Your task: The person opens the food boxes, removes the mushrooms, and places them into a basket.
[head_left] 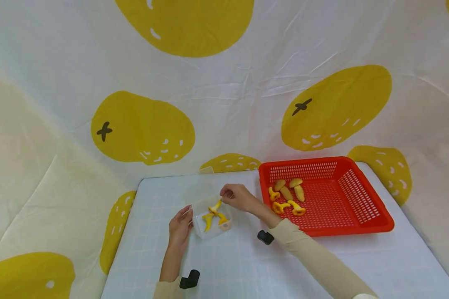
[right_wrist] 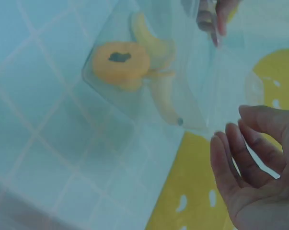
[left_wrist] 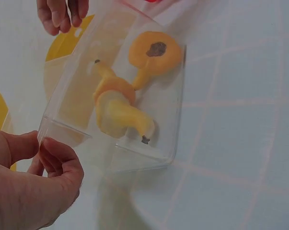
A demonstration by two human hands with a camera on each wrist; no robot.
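A clear plastic box [head_left: 205, 236] with a hinged lid sits on the table, its lid raised at the back. Inside lie three yellow chanterelle mushrooms [head_left: 208, 221], one with its dark-centred cap showing in the left wrist view. My left hand [head_left: 180, 228] pinches the box's left edge between thumb and fingers, as the left wrist view [left_wrist: 43, 177] shows. Over the box's back right corner hovers my right hand [head_left: 239, 197]. Its fingers [right_wrist: 242, 155] are loosely bent with a gap to the thumb, and nothing shows between them.
A red plastic basket [head_left: 370, 199] stands on the right, beside the right forearm. Two brown mushrooms [head_left: 297, 189] and three yellow chanterelles [head_left: 298, 208] lie at its left end. A white cloth with yellow fruit prints hangs behind the pale checked tabletop [head_left: 142, 241].
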